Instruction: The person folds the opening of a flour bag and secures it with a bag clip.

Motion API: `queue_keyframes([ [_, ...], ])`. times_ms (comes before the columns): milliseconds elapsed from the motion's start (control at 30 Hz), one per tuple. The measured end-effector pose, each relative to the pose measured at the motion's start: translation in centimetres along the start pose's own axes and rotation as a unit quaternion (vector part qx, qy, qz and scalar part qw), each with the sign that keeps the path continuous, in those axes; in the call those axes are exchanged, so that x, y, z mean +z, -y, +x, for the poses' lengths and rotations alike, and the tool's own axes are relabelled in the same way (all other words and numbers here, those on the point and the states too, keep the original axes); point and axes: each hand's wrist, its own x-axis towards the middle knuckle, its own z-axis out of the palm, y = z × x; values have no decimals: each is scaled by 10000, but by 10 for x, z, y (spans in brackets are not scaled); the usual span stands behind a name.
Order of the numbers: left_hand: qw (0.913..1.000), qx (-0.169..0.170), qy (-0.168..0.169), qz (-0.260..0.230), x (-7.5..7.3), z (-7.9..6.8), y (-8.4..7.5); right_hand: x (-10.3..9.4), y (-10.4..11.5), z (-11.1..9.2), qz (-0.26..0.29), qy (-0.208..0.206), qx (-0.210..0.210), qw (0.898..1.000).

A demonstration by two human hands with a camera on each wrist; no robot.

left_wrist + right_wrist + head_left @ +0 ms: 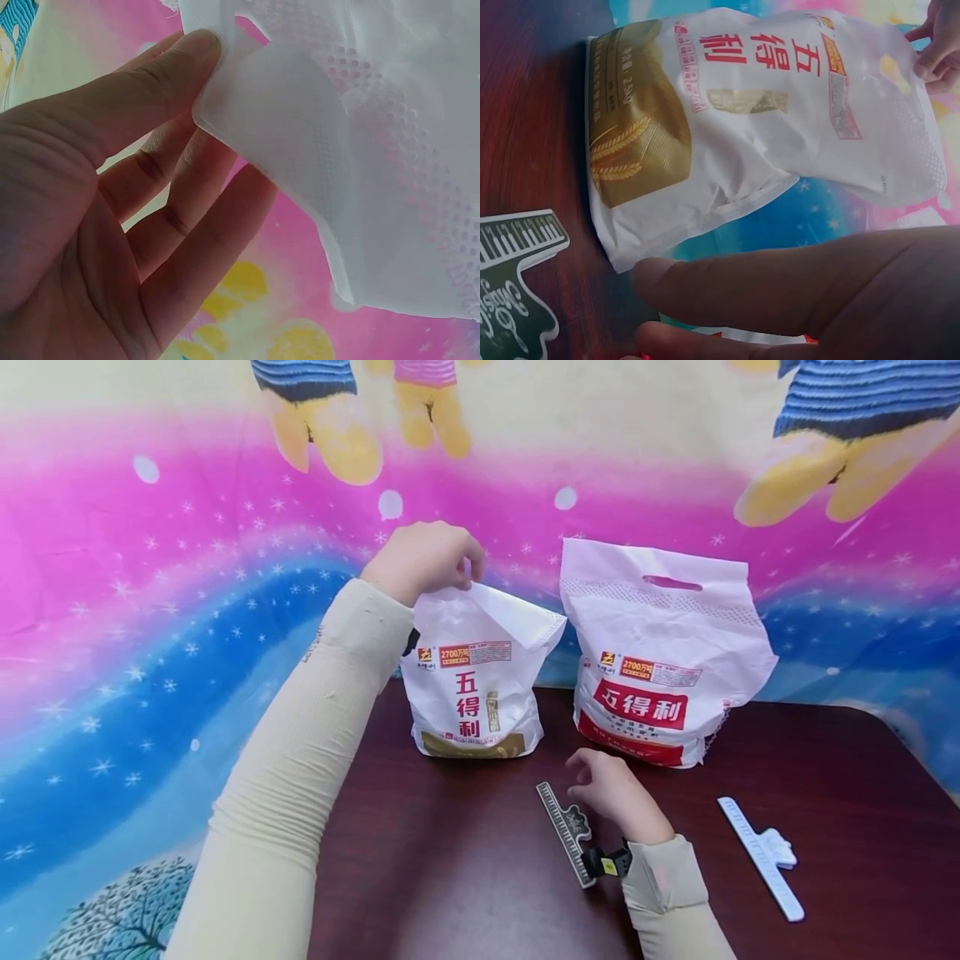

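Gold-printed bag (pixel 474 693) stands beneath the left hand (pixel 426 560) pinching its top, beyond the relaxed, empty right hand (pixel 617 795).

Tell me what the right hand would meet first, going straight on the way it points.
The right hand would probably meet the gold-bottomed white bag near its lower right side; depth is unclear, so the table could come first.

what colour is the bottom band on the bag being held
The bottom band is golden brown with wheat ears; best seen in the right wrist view.
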Motion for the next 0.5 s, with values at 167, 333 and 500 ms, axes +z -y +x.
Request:
queue_keyframes([
  [167, 10000, 5, -18, -36, 1, 0, 0, 1, -3, 0, -83, 182, 209, 9996],
  [333, 9999, -42, -39, -94, 2, -2, 1, 3, -4, 0, -146, 413, 317, 9985],
  [500, 9999, -29, -66, -130, 2, -1, 0, 5, -7, -1, 177, 685, 643, 9954],
])
